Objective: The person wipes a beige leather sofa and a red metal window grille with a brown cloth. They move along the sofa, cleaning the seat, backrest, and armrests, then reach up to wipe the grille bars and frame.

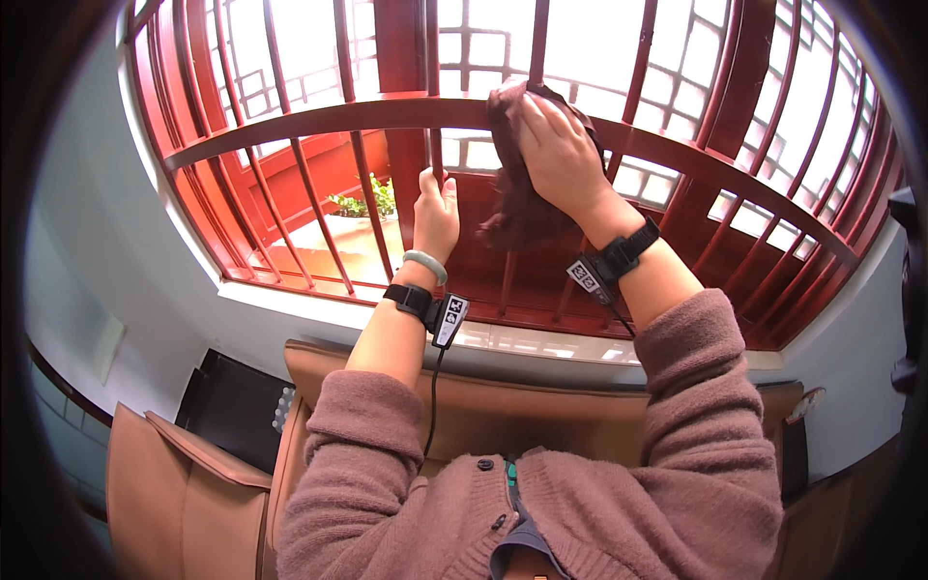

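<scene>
My right hand (564,156) presses a dark brown cloth (507,196) against the red horizontal rail (304,125) of a window grille. Part of the cloth is draped over the rail, and its loose end hangs down in front of the bars. To the left and a little lower, my left hand (435,210) is closed around a thin vertical red bar (435,148) just beneath the rail. A pale green bangle (426,266) circles my left wrist. Black straps with small white devices are on both forearms.
Behind the grille are bright lattice windows (486,47) and a leafy green plant (362,197). Below the sill (536,341) stands a tan sofa (536,406). A black side table (232,399) and another tan seat (188,500) are at the left.
</scene>
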The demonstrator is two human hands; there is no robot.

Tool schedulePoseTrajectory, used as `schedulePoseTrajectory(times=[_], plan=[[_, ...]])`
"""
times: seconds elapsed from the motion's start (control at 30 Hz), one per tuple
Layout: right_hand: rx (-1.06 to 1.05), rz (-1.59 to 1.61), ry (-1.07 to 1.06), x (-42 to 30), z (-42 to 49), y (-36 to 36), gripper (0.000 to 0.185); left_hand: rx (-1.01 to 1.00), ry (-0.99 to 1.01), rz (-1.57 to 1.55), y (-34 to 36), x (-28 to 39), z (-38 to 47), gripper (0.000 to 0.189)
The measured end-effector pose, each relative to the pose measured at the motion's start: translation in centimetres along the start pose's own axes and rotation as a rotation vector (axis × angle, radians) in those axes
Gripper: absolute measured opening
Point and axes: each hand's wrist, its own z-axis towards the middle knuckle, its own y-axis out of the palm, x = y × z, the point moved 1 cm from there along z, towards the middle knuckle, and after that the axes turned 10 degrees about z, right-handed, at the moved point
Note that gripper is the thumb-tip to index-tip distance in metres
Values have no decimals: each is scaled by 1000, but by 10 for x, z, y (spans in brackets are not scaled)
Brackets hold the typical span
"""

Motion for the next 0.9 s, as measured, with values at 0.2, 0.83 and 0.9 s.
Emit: schedulePoseTrajectory(times=[0.2,0.83,0.9], plan=[[-177,-78,424,7,27,-40,25,114,49,94,11,1,0,25],[-172,-118,235,46,-57,-89,51,-20,-36,-19,10,-18,2,30],[-264,-235,328,47,-51,-98,48,68,52,28,11,-13,0,30]])
